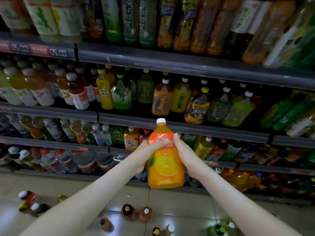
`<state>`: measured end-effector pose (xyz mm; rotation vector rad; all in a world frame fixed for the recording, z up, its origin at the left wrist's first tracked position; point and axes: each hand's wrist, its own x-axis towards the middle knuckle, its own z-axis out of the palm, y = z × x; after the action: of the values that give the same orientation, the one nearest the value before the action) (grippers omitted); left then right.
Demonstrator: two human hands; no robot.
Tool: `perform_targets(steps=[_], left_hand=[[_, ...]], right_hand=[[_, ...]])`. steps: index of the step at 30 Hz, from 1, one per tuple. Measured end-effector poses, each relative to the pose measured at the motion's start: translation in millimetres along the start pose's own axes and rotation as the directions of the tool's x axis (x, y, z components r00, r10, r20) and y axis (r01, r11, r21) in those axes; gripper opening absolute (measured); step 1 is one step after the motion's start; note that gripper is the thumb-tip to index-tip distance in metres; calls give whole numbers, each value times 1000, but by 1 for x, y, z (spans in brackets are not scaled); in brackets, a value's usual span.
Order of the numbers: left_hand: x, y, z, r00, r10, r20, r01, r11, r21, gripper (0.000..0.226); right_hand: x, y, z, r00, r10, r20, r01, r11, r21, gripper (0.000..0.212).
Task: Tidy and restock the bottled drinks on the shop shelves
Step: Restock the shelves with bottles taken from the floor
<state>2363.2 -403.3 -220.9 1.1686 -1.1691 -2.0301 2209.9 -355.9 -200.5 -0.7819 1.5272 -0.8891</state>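
Note:
I hold a large orange-juice bottle (164, 164) upright in front of the shelves, its white cap level with the edge of the middle shelf (204, 130). My left hand (146, 154) grips its left side, with the thumb across the orange label. My right hand (180, 150) grips the right side near the shoulder. A similar orange bottle (161, 99) stands on the middle shelf just above, between green and yellow tea bottles.
Dark shelves packed with bottled drinks fill the view on several levels. Loose bottles stand on the tiled floor: a dark one (127, 212) and an orange one (146, 213) below my arms, others at the left (29, 201) and right (221, 229).

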Motion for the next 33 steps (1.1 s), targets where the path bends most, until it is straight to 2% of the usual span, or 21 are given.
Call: perform_targets(steps=[2,4,6,8,10,13,15,19,21,22,23,25,26,27,30,33], left_hand=[[9,6,15,999,44,18,-45,998,43,92],[20,13,34,990,135,47,-141,971,190,89],[31,20,57,981,190,35,-187,893,410,85],[45,24,81,975,217,47,-209,823,528,85],[61,28,103,967,234,98,-249,803,541,88],[86,38,132,955,229,190,-296,779,552,83],[105,44,149,944,218,247,-322,765,558,78],[137,55,166,935,114,335,-304,743,596,88],[148,61,168,933,148,328,-330,715,616,81],[153,63,166,929,257,267,-370,655,659,78],[160,66,162,891,414,185,-407,551,728,73],[172,73,155,726,686,55,-371,323,871,62],[178,77,153,677,735,37,-327,255,910,62],[186,81,151,673,737,57,-294,197,935,66],[213,85,160,744,649,159,-245,45,968,77],[230,83,179,752,651,104,-213,91,973,76]], right_hand=[[-1,-2,-19,999,15,51,-16,999,27,67],[0,-8,-43,998,-46,52,44,998,43,64],[5,-15,-69,989,-147,-28,149,986,69,52],[13,-21,-95,964,-235,-123,251,959,132,30],[21,-23,-121,939,-285,-191,319,931,180,24],[29,-29,-157,921,-325,-213,369,904,217,35],[35,-33,-178,906,-355,-233,398,900,179,33],[51,-37,-204,850,-428,-308,478,872,108,22],[58,-38,-210,825,-469,-315,506,861,42,15],[62,-38,-213,820,-482,-309,509,861,7,12],[65,-38,-216,816,-493,-302,508,861,-31,9],[73,-37,-221,808,-512,-291,506,856,-102,4],[76,-36,-223,802,-523,-287,508,851,-133,3],[79,-35,-225,796,-535,-284,511,845,-161,3],[86,-32,-233,784,-555,-278,510,831,-220,3],[87,-32,-246,772,-565,-291,518,825,-225,4]])
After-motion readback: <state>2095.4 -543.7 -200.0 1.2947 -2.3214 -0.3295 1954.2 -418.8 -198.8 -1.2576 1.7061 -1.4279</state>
